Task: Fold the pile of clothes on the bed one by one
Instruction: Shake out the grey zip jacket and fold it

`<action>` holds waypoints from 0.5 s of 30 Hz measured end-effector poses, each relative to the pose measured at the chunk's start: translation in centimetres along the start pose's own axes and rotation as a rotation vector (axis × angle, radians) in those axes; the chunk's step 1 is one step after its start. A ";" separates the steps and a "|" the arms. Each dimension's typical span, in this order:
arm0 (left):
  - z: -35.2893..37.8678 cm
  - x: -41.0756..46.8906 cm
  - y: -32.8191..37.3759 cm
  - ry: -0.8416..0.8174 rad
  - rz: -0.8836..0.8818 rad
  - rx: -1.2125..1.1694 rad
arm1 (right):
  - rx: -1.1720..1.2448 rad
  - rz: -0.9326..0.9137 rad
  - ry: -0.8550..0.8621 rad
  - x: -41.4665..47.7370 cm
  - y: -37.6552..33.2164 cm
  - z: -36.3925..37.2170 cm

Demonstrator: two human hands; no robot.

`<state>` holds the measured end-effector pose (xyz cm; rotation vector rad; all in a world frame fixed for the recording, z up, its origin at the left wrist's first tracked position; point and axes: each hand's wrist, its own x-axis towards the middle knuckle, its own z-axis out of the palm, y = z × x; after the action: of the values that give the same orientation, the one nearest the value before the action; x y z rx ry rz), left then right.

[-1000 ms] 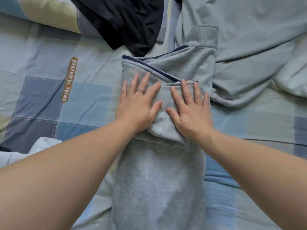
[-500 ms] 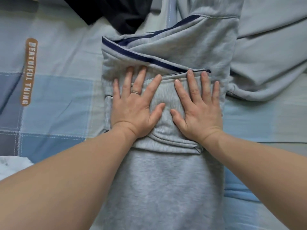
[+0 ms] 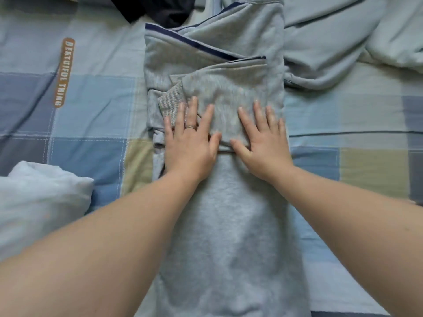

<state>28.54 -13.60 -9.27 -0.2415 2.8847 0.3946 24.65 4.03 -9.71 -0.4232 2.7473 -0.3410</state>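
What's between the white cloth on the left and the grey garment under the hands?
Only bare checked sheet, as the head view shows; the white cloth and the grey garment lie apart.

Checked bedsheet [image 3: 96,110] — brown lettered label [image 3: 64,72]

From my end this reads as a bedroom in a home: the whole view is a bed [image 3: 91,124] under a checked sheet of blue, grey and pale yellow, with a grey sweatshirt [image 3: 229,225] laid flat on it. Left of the sweatshirt a brown label [image 3: 64,72] is sewn on the sheet, beyond it lies a dark garment [image 3: 164,10], right of it a pale blue-grey garment [image 3: 332,42], and near-left a blurred white bundle [image 3: 41,195], perhaps a pillow.
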 end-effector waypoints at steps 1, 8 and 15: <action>0.8 -3.3 -0.2 -0.027 0.024 -0.004 | -0.011 -0.001 -0.020 -2.7 0.2 0.6; 5.2 -21.7 -1.2 -0.115 -0.007 0.004 | 0.004 0.124 -0.104 -20.6 2.3 6.2; 6.7 -31.3 -0.8 -0.083 -0.187 -0.046 | 0.080 0.198 -0.142 -32.0 2.2 8.4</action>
<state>60.09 -8.38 -8.34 -0.4858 2.7444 0.4261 55.87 15.09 -8.65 -0.1466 2.5991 -0.3534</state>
